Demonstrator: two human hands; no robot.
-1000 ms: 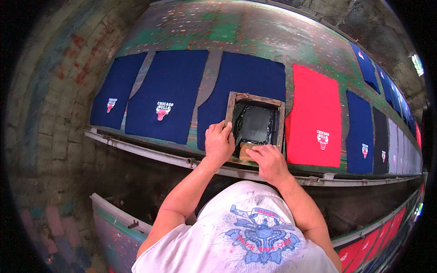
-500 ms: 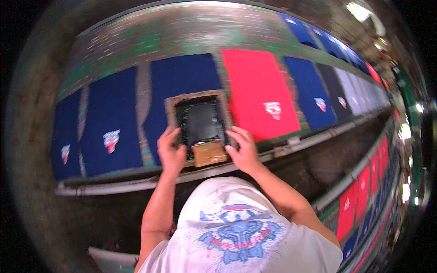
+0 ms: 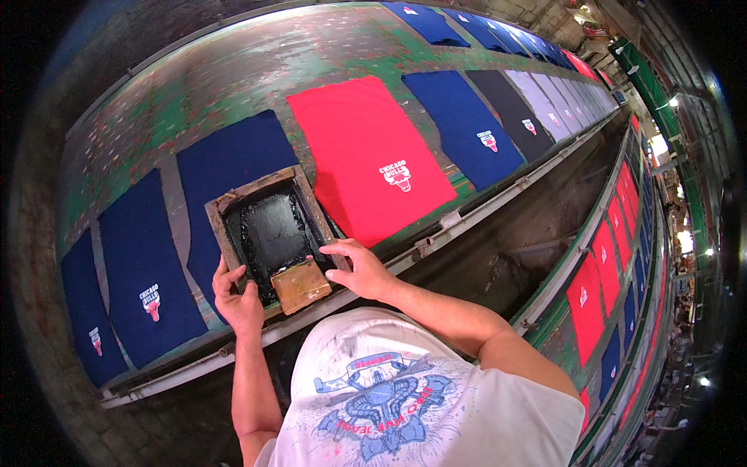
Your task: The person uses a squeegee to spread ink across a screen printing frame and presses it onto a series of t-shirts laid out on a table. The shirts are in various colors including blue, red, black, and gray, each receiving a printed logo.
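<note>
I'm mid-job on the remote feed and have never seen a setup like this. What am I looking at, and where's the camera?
There is no machine here: these are a person's own bare hands. The camera sits on the person's head and looks down through a fisheye lens, so straight edges look bent.

The left hand and right hand hold opposite sides of a wooden frame with a dark interior. A brownish block sits at its near end.

On the long, green-stained table lie navy cloth pieces and a red cloth, several with a small emblem. The frame covers part of one navy piece; whether it touches it, I can't tell.
</note>
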